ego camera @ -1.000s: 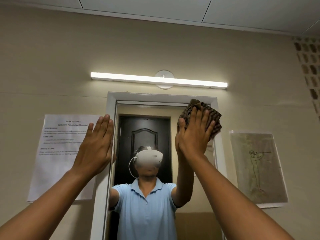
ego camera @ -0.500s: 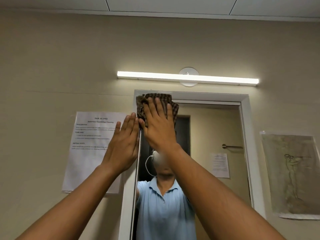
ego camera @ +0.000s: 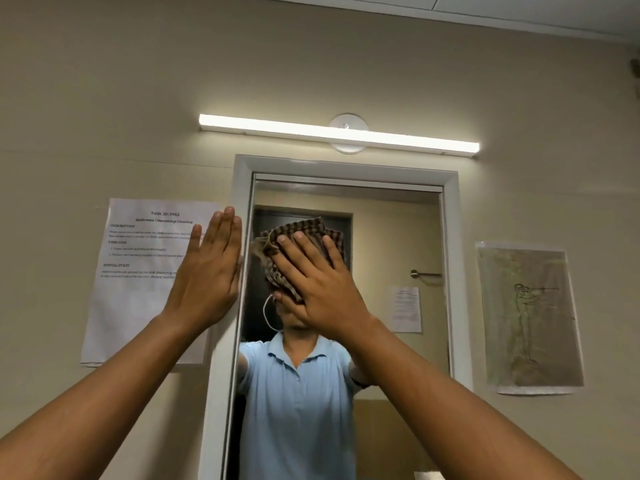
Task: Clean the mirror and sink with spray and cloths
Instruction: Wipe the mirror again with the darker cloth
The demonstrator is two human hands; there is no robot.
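Note:
A tall mirror [ego camera: 391, 237] in a white frame [ego camera: 450, 258] hangs on the beige wall. My right hand [ego camera: 318, 282] presses a brown checked cloth [ego camera: 298, 237] flat against the glass in the upper left part of the mirror, fingers straight and spread. My left hand [ego camera: 211, 271] lies flat, fingers together and straight, against the wall and the frame's left edge. The glass reflects a person in a light blue shirt. Sink and spray are out of view.
A lit tube lamp [ego camera: 339, 135] is mounted above the mirror. A printed task sheet [ego camera: 138, 271] is taped to the wall on the left, partly behind my left hand. A drawing in a plastic sleeve [ego camera: 530, 317] hangs on the right.
My right hand has slid the cloth down from the mirror's top left corner, after crossing from the top right a second ago. My left hand stays flat at the frame's left edge.

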